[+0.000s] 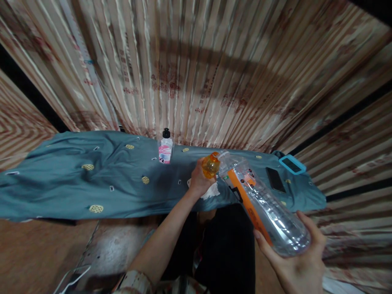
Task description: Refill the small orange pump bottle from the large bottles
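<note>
A small pump bottle (165,148) stands on the teal cloth (76,179). The left hand (199,179) is closed around an orange cap (210,165) at the mouth of the clear plastic bottle (263,204), which the right hand (298,255) cradles, tilted, by its base. A loose cap could spill onto the phone (275,179).

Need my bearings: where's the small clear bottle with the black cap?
In the head view, the small clear bottle with the black cap stands upright at the far edge of the blue-grey cloth, left of the left hand.
</note>
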`<action>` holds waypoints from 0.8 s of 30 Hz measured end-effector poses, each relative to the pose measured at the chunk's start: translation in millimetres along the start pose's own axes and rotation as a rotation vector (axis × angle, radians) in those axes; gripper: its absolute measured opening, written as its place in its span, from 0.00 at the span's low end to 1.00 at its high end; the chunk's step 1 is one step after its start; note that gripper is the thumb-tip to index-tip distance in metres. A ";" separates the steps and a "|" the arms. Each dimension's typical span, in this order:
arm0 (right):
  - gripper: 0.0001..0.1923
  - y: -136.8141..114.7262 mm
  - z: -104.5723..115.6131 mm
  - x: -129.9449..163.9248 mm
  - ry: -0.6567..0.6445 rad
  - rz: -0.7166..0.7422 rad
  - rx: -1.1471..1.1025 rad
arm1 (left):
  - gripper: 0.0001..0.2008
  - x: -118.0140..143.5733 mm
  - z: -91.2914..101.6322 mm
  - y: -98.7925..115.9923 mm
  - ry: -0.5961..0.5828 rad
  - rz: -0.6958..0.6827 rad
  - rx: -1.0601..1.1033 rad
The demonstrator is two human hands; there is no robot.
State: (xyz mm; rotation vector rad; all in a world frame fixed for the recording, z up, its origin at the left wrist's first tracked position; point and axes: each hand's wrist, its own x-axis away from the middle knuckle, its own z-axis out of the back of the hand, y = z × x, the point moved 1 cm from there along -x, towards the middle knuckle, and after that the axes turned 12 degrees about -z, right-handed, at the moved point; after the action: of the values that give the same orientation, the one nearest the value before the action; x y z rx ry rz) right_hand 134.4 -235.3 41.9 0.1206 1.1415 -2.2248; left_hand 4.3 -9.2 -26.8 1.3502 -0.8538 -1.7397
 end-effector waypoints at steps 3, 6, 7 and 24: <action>0.59 0.9 0.4 -0.6 -0.003 0.019 0.001 | 0.32 0.1 0.0 0.8 -0.001 0.012 0.009; 0.59 3.5 -0.6 -2.0 -0.003 0.058 -0.028 | 0.32 0.2 0.0 0.1 -0.003 0.012 0.007; 0.59 3.3 -0.9 -2.1 -0.001 0.063 -0.030 | 0.32 0.2 -0.1 -0.5 -0.005 0.008 0.006; 0.57 -2.0 -2.2 0.8 0.007 -0.019 0.003 | 0.33 -0.8 1.6 -0.3 0.015 -0.005 -0.014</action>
State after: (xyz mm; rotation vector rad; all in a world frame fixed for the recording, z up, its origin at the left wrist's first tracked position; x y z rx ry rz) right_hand 132.2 -233.1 41.6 0.1198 1.1472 -2.2448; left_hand 2.9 -8.3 -26.4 1.3553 -0.8297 -1.7342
